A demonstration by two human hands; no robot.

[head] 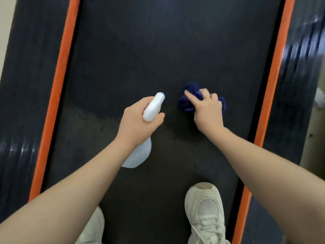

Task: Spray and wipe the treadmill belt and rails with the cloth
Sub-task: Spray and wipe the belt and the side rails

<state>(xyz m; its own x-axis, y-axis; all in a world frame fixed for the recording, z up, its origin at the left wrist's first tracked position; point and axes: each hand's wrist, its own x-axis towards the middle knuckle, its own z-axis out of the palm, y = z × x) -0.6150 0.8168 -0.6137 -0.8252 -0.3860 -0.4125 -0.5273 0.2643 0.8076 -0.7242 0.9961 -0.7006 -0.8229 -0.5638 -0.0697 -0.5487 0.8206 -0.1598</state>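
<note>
Because the person stands on the treadmill belt (133, 55) itself, its dark surface fills the view, flanked by the orange-edged left rail (58, 95) and right rail (270, 95), so both hands reach it easily. Low on the belt, two pale shoes (205, 213) face the far end. At centre, the left hand (137, 120) wraps the white spray bottle (153, 107), nozzle aimed far. Just right of it, the right hand (207, 110) bunches the blue cloth (189, 101) in curled fingers, apparently pressing it down for wiping.
</note>
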